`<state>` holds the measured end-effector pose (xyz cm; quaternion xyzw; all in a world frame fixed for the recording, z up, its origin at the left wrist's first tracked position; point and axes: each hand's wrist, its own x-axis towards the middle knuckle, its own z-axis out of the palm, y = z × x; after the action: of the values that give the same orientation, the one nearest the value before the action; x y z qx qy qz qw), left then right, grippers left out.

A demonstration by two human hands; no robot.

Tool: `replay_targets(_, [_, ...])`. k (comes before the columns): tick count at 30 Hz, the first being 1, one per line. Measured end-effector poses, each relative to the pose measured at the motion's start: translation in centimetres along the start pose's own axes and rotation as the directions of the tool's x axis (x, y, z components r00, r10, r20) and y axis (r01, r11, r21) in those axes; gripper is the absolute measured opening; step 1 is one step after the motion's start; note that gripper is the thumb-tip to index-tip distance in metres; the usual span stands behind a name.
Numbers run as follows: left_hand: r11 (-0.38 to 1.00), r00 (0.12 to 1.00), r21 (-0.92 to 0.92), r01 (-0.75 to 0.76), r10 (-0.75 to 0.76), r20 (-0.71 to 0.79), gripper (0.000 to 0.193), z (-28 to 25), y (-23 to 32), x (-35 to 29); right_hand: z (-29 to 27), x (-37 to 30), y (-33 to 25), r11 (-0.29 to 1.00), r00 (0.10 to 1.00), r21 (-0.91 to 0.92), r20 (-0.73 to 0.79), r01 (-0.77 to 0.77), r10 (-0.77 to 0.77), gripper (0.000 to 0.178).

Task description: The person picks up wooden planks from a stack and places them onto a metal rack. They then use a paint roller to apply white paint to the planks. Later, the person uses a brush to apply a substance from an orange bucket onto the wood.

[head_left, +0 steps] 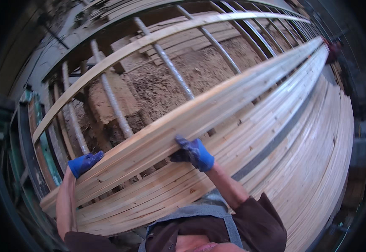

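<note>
A bundle of long pale wooden boards [237, 98] runs slantwise from the lower left to the far right. At its near-left end, my left hand [86, 163], in a blue work glove, is closed over the top edge. Further along the near side, my right hand [194, 153], gloved the same way, grips the bundle's lower edge with the thumb up against the face; its fingertips are partly hidden. Closer to my body lies a second row of long boards [149, 201], with a narrow gap between the two.
Metal rollers [166, 59] cross the frame beyond the boards, with a single long board [120, 52] lying across them. Sawdust [149, 92] heaps beneath. A broad stack of boards [313, 138] is at the right. Another person [333, 50] stands at the far end. Green machine framing [38, 130] is at left.
</note>
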<state>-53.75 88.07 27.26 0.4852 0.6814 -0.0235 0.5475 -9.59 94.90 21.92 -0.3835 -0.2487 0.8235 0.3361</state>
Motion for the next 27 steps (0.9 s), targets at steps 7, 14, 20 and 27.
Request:
replay_targets(7, [0.499, 0.792, 0.634, -0.592, 0.508, 0.34, 0.047, -2.2, -3.1, 4.4, 0.5, -0.6, -3.9, 0.985, 0.994, -0.168, -0.108, -0.028, 0.01, 0.049])
replay_targets(14, [0.791, 0.949, -0.596, 0.139, 0.065, 0.308, 0.045, 1.9, -8.3, 8.9, 0.2, 0.0, -4.9, 0.957, 0.98, -0.212, -0.057, -0.196, 0.189, 0.069])
replay_targets(20, [0.811, 0.98, -0.571, -0.126, 0.192, 0.057, 0.043, 4.5, -7.4, 10.8, -1.0, 0.1, -5.5, 0.962, 0.979, -0.181, -0.007, -0.203, 0.205, 0.056])
replay_targets(27, [0.981, 0.916, 0.081, -0.179, 0.196, -0.35, 0.039, 4.9, -3.0, 6.9, 0.3, 0.7, -5.3, 0.949, 0.976, -0.236, 0.01, -0.211, 0.22, 0.05])
